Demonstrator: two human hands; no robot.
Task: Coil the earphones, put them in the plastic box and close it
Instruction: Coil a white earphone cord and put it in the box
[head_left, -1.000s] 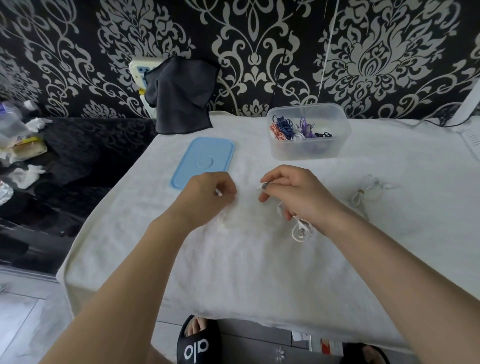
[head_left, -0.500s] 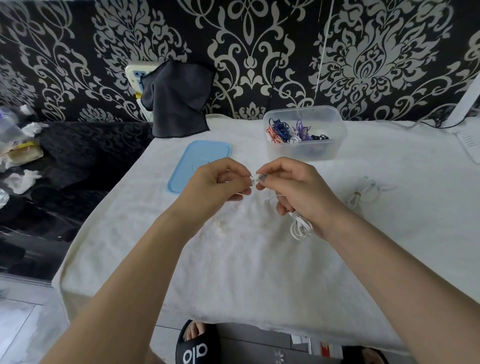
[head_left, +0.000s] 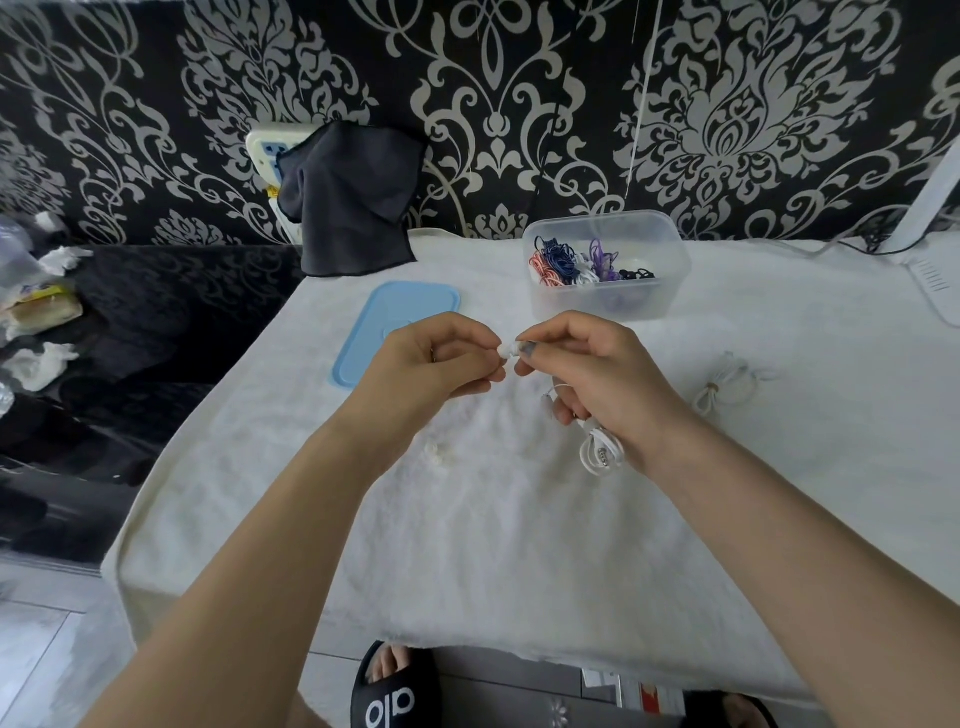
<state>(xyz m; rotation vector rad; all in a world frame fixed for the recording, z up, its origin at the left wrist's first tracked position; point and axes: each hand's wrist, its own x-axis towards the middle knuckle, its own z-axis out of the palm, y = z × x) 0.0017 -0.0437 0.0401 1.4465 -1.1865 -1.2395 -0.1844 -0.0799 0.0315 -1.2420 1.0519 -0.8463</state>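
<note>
My left hand (head_left: 441, 361) and my right hand (head_left: 587, 369) meet above the white cloth, both pinching a small white earbud piece (head_left: 508, 349) between their fingertips. White earphones (head_left: 600, 452) hang in a coil from under my right palm, held by its lower fingers. The clear plastic box (head_left: 605, 265) stands open behind my hands with several coloured coiled cords inside. Its blue lid (head_left: 395, 327) lies flat to the left of the box. A second coiled white earphone set (head_left: 724, 387) lies on the cloth to the right.
A white towel (head_left: 467, 545) covers the table. Two small white ear tips (head_left: 439, 451) lie on it below my left hand. A dark cloth (head_left: 353, 197) hangs at the back wall. Crumpled tissues (head_left: 39, 364) lie on the black surface at left.
Both hands rose from the cloth and came together. My left hand brought a small white piece to the earbud end held by my right fingertips. The coil still hangs from my right hand.
</note>
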